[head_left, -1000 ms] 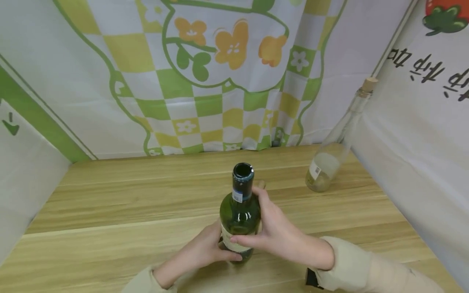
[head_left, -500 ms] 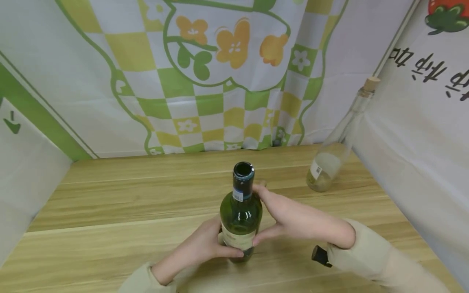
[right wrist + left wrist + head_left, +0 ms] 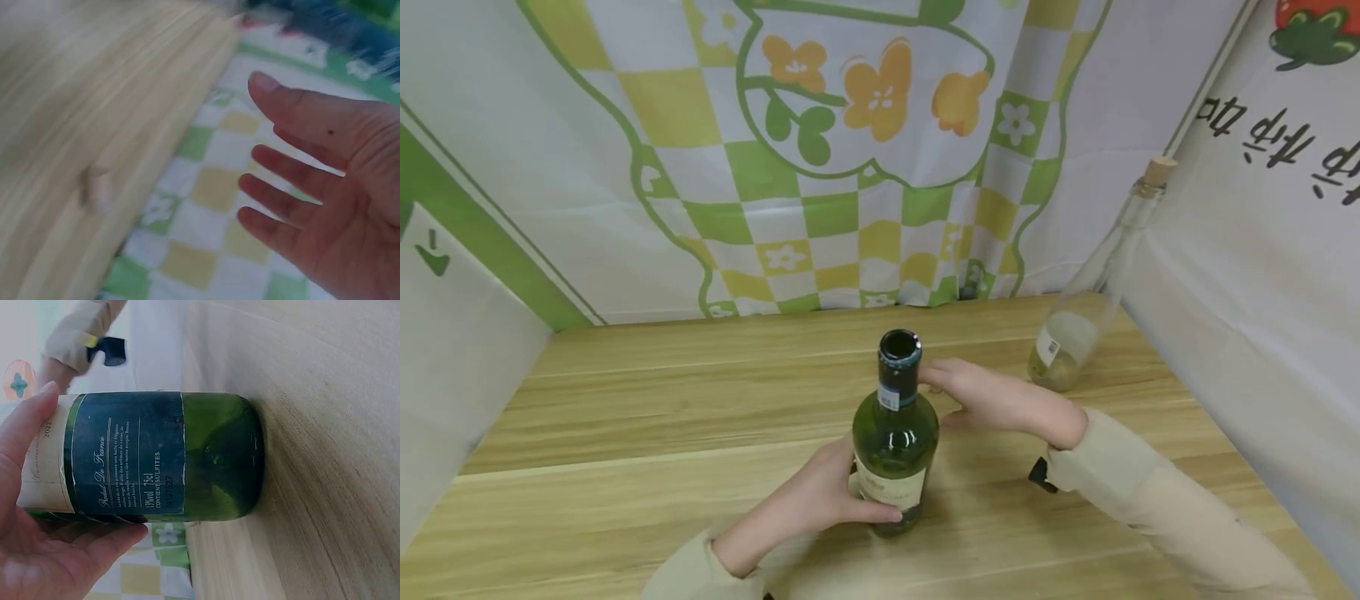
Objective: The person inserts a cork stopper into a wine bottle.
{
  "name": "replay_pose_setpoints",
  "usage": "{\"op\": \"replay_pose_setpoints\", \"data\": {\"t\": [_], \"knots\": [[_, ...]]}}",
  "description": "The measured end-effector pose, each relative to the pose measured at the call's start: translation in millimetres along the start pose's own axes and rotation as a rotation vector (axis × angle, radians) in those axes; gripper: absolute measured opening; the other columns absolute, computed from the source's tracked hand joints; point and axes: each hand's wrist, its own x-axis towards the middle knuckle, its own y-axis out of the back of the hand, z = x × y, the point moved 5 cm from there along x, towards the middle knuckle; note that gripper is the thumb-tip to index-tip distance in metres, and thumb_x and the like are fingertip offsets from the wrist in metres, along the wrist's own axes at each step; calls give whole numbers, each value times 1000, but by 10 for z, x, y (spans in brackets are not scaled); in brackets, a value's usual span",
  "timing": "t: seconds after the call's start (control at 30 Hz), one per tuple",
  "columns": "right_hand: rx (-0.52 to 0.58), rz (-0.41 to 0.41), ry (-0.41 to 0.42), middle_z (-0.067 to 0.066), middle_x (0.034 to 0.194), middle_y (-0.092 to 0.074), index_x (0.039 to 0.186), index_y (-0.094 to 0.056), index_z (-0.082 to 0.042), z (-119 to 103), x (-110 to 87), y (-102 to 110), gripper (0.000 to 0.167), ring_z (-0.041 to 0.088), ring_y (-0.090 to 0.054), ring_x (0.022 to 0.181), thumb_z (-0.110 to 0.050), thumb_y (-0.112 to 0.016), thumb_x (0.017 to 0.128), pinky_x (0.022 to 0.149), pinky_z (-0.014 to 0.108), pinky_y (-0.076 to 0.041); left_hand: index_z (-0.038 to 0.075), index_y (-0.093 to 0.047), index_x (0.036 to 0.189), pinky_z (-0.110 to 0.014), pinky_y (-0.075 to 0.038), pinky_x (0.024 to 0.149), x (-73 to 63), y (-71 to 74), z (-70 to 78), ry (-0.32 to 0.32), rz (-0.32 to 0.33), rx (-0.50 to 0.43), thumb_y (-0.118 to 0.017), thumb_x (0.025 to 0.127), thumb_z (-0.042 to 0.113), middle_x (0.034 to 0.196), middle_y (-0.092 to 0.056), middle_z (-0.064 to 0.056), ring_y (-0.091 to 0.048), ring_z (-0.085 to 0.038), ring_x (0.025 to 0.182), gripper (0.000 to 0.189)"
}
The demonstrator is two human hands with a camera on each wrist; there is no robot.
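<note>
A green glass wine bottle (image 3: 895,437) with a cream label and an uncorked dark neck stands upright on the wooden table. My left hand (image 3: 829,500) grips its lower body, thumb across the front. In the left wrist view, the bottle's dark back label (image 3: 131,456) shows above its base. To the right of the neck, my right hand (image 3: 988,398) is off the bottle; the right wrist view shows its fingers (image 3: 275,187) spread with nothing in them. A small cork (image 3: 99,190) lies blurred on the table there; in the head view that hand mostly covers it.
A clear glass bottle (image 3: 1075,333) with a cork stopper (image 3: 1159,171) stands at the back right of the table (image 3: 647,400). Behind hangs a checked, flowered curtain (image 3: 827,217). White printed cloth (image 3: 1262,267) walls the right side.
My right hand has let go of the bottle and moved right and farther back, beside the neck. My left hand keeps its grip, and the bottle has hardly moved.
</note>
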Motion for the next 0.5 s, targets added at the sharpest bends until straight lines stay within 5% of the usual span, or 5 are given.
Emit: {"op": "replay_pose_setpoints", "data": {"t": [0.3,0.5], "knots": [[-23,14,-46,19,120,-53,118,-54,4,496,89,-270,51,34,-48,114,17,-63,69,97,43,-39,12,-46,122,-35,-45,90,10,-16,-3,-2,2,-14,-79,68,36,115,-59,0,-54,-18,108,68],[-32,1,-85,19,118,-54,115,-55,6,671,119,-373,45,33,-51,111,14,-66,72,94,42,-42,12,-46,122,-35,-45,90,6,-13,4,-1,7,-17,-80,67,35,114,-60,0,-55,-18,108,68]]}}
